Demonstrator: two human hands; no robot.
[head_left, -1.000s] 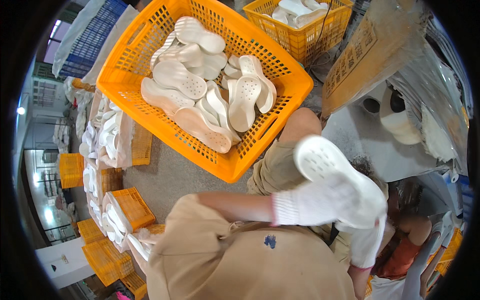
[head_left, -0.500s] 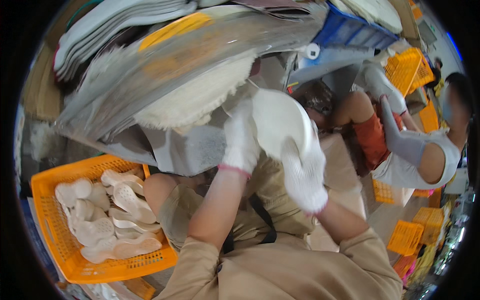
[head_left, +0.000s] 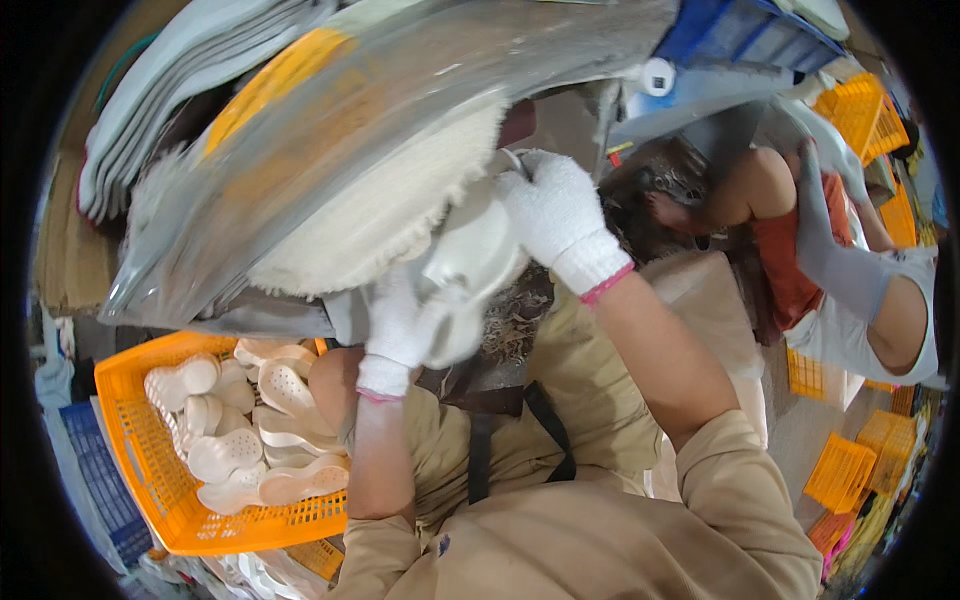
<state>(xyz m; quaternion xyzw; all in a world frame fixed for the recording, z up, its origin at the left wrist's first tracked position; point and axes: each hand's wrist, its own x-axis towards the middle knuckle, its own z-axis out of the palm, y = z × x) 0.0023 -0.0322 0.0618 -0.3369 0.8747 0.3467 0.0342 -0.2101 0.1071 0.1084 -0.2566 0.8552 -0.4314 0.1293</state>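
Observation:
Both my hands wear white knit gloves and grip one white foam clog. My left hand holds its lower end and my right hand holds its upper end. The clog is pressed against a fluffy cream buffing wheel under a grey metal hood. An orange crate at my lower left holds several white clogs.
Another person in an orange top and long grey gloves works at the right. More orange crates stand at the lower right and one at the upper right. A blue crate lies beside the orange one.
My view swung from the crate to the machine. Both hands carried the clog up and left, and it now touches the buffing wheel.

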